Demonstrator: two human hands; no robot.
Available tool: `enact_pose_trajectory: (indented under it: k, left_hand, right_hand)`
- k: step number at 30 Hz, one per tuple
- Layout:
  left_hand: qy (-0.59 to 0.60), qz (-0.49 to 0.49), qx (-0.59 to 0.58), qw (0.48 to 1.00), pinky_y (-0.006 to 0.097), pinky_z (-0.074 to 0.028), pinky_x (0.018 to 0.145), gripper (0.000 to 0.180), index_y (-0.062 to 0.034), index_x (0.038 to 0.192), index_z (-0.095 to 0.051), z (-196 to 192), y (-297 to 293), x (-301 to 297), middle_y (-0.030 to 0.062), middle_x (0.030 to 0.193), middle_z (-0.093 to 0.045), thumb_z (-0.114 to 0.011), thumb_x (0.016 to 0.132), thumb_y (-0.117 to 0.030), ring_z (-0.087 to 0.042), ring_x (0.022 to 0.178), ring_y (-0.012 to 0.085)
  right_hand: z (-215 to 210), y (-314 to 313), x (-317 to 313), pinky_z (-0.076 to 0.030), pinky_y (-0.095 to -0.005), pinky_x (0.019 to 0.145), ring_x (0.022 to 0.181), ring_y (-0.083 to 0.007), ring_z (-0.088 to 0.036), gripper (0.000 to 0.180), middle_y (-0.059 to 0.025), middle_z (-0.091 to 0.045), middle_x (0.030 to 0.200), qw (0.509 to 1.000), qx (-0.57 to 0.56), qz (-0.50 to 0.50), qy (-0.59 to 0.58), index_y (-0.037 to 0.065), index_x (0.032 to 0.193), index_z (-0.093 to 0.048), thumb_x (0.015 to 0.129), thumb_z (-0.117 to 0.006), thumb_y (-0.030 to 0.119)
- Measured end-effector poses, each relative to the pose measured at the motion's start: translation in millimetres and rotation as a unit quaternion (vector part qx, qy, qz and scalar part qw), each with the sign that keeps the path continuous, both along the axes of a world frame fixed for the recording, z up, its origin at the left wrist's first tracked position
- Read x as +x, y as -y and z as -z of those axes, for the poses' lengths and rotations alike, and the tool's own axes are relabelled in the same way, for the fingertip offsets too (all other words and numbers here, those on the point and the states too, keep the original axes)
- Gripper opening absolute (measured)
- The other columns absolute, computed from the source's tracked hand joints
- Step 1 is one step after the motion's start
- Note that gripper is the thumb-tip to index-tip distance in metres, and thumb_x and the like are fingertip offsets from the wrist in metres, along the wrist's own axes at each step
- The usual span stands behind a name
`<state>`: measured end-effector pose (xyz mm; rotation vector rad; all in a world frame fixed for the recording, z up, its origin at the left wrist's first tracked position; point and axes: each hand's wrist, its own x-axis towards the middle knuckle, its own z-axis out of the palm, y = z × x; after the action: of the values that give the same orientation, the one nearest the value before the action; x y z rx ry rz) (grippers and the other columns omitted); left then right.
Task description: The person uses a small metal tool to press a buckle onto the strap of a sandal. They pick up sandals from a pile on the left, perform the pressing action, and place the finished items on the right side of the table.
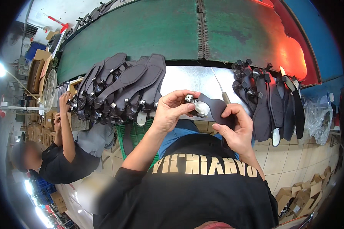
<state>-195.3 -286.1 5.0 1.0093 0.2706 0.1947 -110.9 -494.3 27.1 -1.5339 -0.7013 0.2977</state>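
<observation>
Between both hands I hold a black shoe sole (215, 108) with a heel, over the near edge of a shiny metal table (183, 78). My left hand (174, 110) is closed on the heel end, where a small pale square tip and a glossy, whitish patch show. Fingers and thumb of my right hand (236, 128) pinch the broad toe end. Just beyond the sole, a thin pointed tool (224, 95) with a brownish handle lies on the metal table.
Heaped black heeled soles (130, 82) lie on the left, with another pile (269, 103) on the right. A green conveyor belt (133, 32) runs behind, lit red at its right. A green crate (137, 135) stands below. At left, a co-worker (65, 152) reaches toward the heap.
</observation>
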Motion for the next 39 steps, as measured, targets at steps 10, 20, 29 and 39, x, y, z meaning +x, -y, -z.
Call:
enact_pose_trajectory:
  k: [10,20,29,39]
  left_hand:
    - [0.044,0.011,0.035,0.998,0.029,-0.061,0.071,0.035,0.0022,0.112,-0.061,0.7,3.0,-6.5,0.0245,0.117,-0.062,-0.07,0.078,0.001,-0.068,0.093,0.0231]
    - [0.047,0.026,0.002,0.999,0.031,-0.056,0.085,0.034,0.0038,0.109,-0.064,-8.2,4.8,-6.2,0.0173,0.115,-0.065,-0.073,0.076,0.003,-0.064,0.1,0.0183]
    - [0.04,0.028,0.003,0.999,0.032,-0.056,0.085,0.033,0.0029,0.108,-0.065,-9.8,4.8,-7.5,0.0173,0.114,-0.065,-0.072,0.076,0.004,-0.064,0.101,0.0193]
    - [0.036,0.024,0.019,0.999,0.029,-0.055,0.083,0.034,0.0039,0.108,-0.067,-6.8,3.4,-9.5,0.0166,0.115,-0.066,-0.072,0.074,0.007,-0.064,0.101,0.0184]
  right_hand:
    - [1.1,0.4,-4.8,-0.048,-0.0272,0.084,0.094,-0.0195,-0.064,0.05,-0.0137,-0.066,0.105,1.0,0.02,-0.022,0.007,-0.001,0.122,-0.061,0.073,-0.074,0.0]
    - [11.7,0.5,-9.1,-0.049,-0.0284,0.084,0.094,-0.0205,-0.064,0.041,-0.0141,-0.067,0.105,0.998,0.051,-0.027,-0.003,-0.002,0.115,-0.064,0.075,-0.072,-0.004]
    - [12.3,-0.9,-10.3,-0.049,-0.028,0.083,0.092,-0.0198,-0.064,0.04,-0.0132,-0.066,0.102,0.998,0.048,-0.026,-0.003,-0.002,0.114,-0.065,0.074,-0.072,-0.005]
    - [8.3,-0.6,-7.4,-0.049,-0.0271,0.076,0.087,-0.0191,-0.063,0.041,-0.0126,-0.065,0.097,0.998,0.023,-0.033,0.045,0.0,0.114,-0.066,0.073,-0.071,-0.005]
